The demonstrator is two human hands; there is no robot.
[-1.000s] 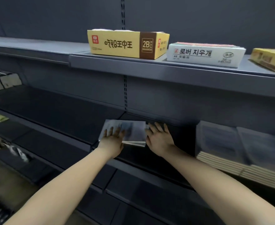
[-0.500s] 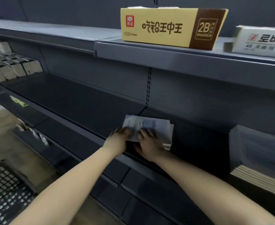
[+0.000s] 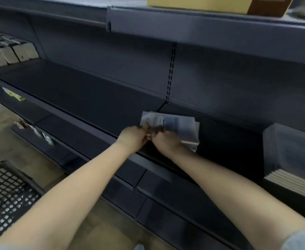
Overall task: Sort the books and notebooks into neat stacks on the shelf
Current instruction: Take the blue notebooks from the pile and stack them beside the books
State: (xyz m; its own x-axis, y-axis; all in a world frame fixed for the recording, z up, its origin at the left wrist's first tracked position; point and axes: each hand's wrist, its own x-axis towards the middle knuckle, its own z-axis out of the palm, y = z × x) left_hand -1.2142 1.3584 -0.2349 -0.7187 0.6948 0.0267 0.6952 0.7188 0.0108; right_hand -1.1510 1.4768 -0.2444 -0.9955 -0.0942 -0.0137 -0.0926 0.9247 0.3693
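You're gripping the small notebook pile [image 3: 180, 127] on the dark shelf [image 3: 79, 94].

The shelf runs the full width. A taller stack of notebooks [image 3: 290, 154] sits on it at far right, well apart from your pile. A black mesh basket [image 3: 5, 193] is on the floor, lower left. The small pile lies flat near the shelf's front edge, slightly fanned. Your left hand [image 3: 132, 137] and right hand [image 3: 167, 143] meet at its near-left corner, fingers curled narrow onto the edge. It's blurred, so I can't tell the exact finger placement.

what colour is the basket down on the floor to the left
Black, an open-mesh basket; the head view shows it.
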